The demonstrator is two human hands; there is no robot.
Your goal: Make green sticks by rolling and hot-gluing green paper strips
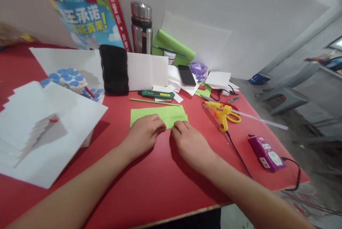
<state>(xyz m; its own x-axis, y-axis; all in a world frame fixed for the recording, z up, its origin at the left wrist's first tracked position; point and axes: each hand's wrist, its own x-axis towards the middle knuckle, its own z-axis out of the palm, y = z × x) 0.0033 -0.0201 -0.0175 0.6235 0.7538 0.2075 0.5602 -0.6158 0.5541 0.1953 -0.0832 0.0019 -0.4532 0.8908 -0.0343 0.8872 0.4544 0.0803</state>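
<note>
Lime-green paper [162, 112]: left hand [144, 131] and right hand [191, 145] pinch its near edge; keep both level so that edge runs straight.
</note>
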